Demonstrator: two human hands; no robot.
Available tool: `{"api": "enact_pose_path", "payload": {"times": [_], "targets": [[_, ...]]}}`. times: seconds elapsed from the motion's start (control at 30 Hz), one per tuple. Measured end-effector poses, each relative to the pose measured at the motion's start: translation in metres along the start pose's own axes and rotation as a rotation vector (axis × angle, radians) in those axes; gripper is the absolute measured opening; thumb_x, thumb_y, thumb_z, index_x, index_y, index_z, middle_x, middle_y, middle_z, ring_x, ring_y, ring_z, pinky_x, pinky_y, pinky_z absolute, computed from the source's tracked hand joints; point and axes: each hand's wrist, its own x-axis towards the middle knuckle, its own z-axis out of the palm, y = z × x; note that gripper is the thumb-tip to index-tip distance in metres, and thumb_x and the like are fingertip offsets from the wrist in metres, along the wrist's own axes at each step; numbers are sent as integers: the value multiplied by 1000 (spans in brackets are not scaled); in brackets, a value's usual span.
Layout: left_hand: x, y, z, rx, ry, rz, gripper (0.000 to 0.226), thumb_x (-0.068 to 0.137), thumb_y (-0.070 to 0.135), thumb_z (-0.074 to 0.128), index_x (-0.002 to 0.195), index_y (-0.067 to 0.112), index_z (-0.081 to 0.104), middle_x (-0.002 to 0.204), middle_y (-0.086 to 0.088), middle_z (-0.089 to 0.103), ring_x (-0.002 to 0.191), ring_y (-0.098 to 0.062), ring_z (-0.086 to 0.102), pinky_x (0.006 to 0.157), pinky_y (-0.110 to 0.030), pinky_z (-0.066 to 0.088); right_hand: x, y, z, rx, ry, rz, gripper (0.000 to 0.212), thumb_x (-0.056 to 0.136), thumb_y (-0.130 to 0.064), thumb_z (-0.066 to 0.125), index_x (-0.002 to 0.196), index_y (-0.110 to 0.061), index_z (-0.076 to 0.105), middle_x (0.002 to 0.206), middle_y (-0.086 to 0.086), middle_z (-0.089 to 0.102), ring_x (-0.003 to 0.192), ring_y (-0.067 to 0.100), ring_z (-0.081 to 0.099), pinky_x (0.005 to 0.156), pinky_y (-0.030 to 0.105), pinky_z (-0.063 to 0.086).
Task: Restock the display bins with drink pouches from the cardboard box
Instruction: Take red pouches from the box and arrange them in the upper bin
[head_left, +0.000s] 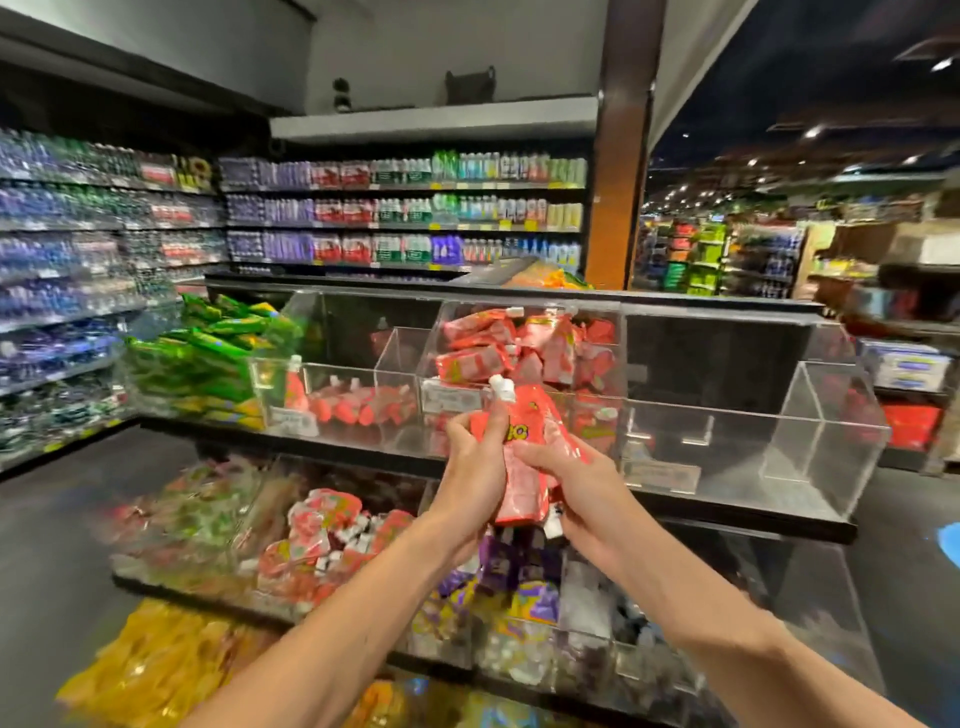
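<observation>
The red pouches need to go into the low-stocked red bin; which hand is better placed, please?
Probably the left hand: it grips the pouches near the cap, and that bin lies on its side.

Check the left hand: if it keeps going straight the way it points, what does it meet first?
Probably the clear acrylic middle upper bin heaped with red pouches. The left hand, gripping a red spouted drink pouch, points up toward it; depth unclear.
</observation>
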Motion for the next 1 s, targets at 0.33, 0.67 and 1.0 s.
{"api": "enact_pose_path", "payload": {"times": [0.33, 0.67, 1.0], "targets": [[75, 22, -119, 286, 77, 457, 29, 85, 56, 65, 93, 28, 64, 85, -4, 64, 78, -13, 60, 70, -23, 47, 83, 33, 121, -4, 155, -141, 25, 82, -1, 74, 106, -5, 73, 101, 18, 75, 102, 38, 70, 96, 55, 53], [127, 47, -209, 550, -62, 615, 69, 63, 33, 89, 124, 30, 57, 112, 4, 66, 98, -7, 64, 86, -28, 55, 152, 27, 198, -108, -22, -109, 22, 93, -21, 68, 110, -6, 68, 95, 14, 76, 86, 28, 74, 71, 42, 61], [246, 91, -302, 532, -239, 561, 28, 84, 15, 79, 112, 12, 75, 101, 1, 77, 94, -9, 71, 90, -35, 57, 243, 33, 266, -214, 99, 7, 16, 95, -19, 64, 102, -4, 65, 72, 8, 65, 51, 14, 62, 46, 25, 53]]}}
